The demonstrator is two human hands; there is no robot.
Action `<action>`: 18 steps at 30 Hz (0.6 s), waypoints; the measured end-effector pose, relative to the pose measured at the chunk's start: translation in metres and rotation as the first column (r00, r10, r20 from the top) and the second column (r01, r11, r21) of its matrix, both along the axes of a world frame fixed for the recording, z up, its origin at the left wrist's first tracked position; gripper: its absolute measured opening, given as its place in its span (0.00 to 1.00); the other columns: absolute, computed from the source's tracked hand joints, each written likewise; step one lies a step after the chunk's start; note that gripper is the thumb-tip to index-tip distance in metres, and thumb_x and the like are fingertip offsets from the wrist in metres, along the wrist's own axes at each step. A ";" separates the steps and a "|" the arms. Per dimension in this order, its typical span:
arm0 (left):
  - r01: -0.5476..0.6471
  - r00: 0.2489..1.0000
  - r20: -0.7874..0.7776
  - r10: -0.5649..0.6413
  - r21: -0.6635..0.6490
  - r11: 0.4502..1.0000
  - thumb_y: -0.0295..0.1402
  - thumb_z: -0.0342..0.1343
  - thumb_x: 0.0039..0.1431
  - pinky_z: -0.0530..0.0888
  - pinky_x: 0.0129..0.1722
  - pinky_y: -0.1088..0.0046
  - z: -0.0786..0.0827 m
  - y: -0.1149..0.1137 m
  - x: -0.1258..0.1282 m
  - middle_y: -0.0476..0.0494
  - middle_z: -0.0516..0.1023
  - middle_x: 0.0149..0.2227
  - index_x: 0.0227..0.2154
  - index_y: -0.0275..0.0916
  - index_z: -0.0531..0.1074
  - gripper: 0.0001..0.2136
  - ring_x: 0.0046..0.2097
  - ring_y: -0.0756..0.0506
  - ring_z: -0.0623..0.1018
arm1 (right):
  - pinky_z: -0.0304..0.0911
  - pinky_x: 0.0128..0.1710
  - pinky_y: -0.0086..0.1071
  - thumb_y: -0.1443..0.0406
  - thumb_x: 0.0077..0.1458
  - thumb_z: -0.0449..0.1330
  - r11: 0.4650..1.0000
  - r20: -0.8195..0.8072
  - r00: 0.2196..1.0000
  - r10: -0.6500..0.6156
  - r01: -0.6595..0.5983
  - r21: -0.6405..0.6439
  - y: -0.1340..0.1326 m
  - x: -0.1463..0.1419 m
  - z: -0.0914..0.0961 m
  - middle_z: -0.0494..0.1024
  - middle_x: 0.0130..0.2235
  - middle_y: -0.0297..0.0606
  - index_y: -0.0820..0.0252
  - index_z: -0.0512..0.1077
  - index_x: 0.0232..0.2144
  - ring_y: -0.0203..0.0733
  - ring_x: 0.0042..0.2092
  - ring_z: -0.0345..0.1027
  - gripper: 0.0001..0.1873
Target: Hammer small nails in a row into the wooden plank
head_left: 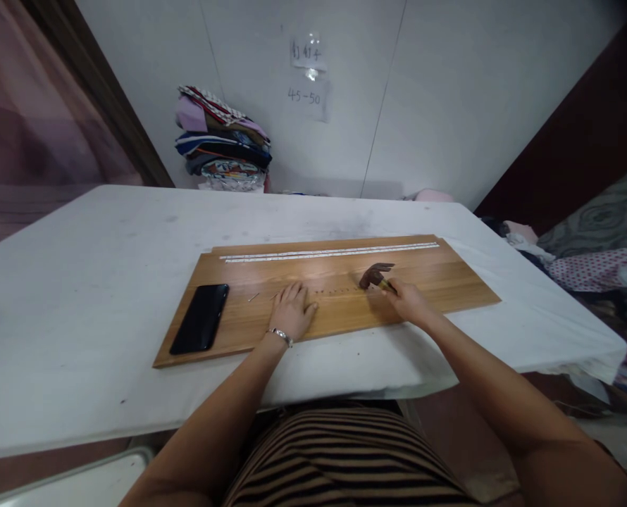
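Note:
My right hand (409, 301) is wrapped round the handle of a claw hammer (375, 273), whose brown head is low over the middle of a wooden board (440, 282). Whether the head touches the board I cannot tell. A row of small nails (334, 291) runs along the board between my two hands. My left hand (293, 310) lies flat on the board with its fingers stretched out, left of that row. One loose nail (253, 297) lies on the wood to the left of my fingers.
A black phone (200, 319) lies on the board's left end. Two white measuring strips (329, 252) run along its far edge. Under the board is a table with a white cloth (81, 296). Folded clothes (223, 141) are stacked against the wall at the back left.

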State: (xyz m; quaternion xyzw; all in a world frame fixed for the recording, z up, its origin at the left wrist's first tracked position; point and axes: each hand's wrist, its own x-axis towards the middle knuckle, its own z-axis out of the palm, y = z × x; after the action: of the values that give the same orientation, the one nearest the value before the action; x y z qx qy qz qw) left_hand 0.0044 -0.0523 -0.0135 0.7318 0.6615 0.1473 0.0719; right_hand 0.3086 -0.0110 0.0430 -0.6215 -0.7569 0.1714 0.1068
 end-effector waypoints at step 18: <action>-0.004 1.000 0.001 0.004 -0.011 1.000 0.40 0.48 0.66 0.59 0.68 0.53 -0.001 0.000 0.001 0.32 0.66 0.67 0.59 0.35 0.70 0.23 0.68 0.36 0.64 | 0.59 0.37 0.32 0.63 0.64 0.55 1.000 -0.008 1.000 -0.008 0.008 0.006 0.000 0.000 0.002 0.82 0.39 0.46 0.61 0.74 0.41 0.47 0.39 0.74 0.10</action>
State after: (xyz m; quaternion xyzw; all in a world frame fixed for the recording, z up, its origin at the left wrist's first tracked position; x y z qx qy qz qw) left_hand 0.0050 -0.0521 -0.0141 0.7298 0.6639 0.1443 0.0761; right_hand 0.3087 -0.0115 0.0453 -0.6234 -0.7546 0.1711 0.1123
